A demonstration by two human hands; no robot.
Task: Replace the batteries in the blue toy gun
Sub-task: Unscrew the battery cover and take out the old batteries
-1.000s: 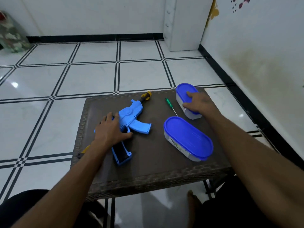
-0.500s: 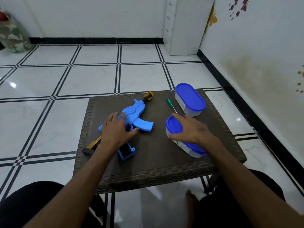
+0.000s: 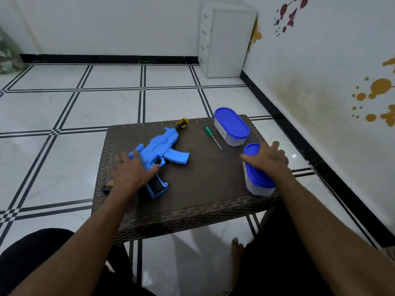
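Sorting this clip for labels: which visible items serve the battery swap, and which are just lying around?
Job:
- blue toy gun, under left hand
- green screwdriver
- near lidded container, under right hand; contents unseen

Lying about:
- far lidded container
- white drawer unit

Our counter (image 3: pixel 205 189) layout

We see the toy gun (image 3: pixel 164 149) lying left, the screwdriver (image 3: pixel 212 137) in the middle, one container (image 3: pixel 232 126) behind at right, another container (image 3: pixel 257 178) nearer us.

right hand (image 3: pixel 269 159) | moved from far container (image 3: pixel 231 126) to near container (image 3: pixel 257 174)
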